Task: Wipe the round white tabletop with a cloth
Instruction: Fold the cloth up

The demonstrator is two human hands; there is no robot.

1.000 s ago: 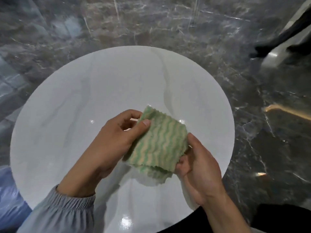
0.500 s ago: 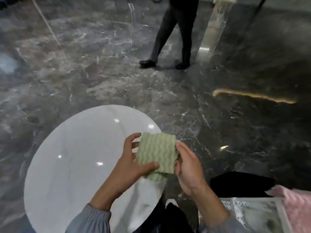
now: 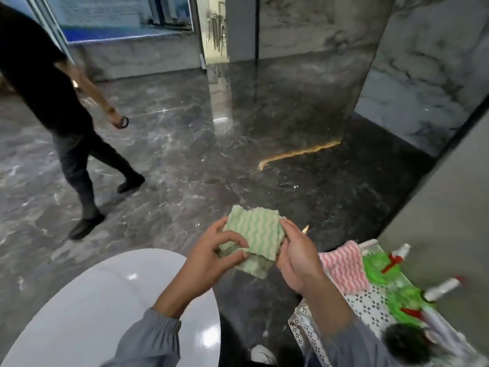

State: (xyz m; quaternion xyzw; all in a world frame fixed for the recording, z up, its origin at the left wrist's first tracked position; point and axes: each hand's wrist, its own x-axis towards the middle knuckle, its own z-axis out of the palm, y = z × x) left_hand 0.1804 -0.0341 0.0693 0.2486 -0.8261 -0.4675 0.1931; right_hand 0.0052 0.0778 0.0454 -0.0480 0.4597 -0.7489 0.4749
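Currently, both hands hold the cloth (image 3: 252, 235) in the air, above the dark marble floor (image 3: 185, 160) and just right of the round white tabletop (image 3: 87, 308). The cloth does not touch the tabletop.

Cloth appearance: a soft, folded square with wavy green and cream stripes. Its edges are zigzag-cut. The upper layer faces the camera nearly flat. A lower layer hangs out beneath it, paler and slightly crumpled, with one corner pointing down.

Left hand (image 3: 211, 256): fingers closed on the cloth's left edge, with thumb and fingertips pinching the lower left part of the fold. A grey sleeve (image 3: 150, 340) with a gathered cuff covers the forearm.

Right hand (image 3: 296, 256): fingers closed on the cloth's right edge, with the thumb lying along the upper right corner.

Tabletop: glossy, white with faint veining, showing bright light reflections. Only its right portion is in view, at lower left.

At lower right stands a white perforated tray (image 3: 370, 305). On it lie a pink-and-white wavy-striped cloth (image 3: 344, 268), green items and white bottles; these are blurred.

Another person in dark clothing (image 3: 53, 107) walks across the floor at upper left, well apart from the tabletop.
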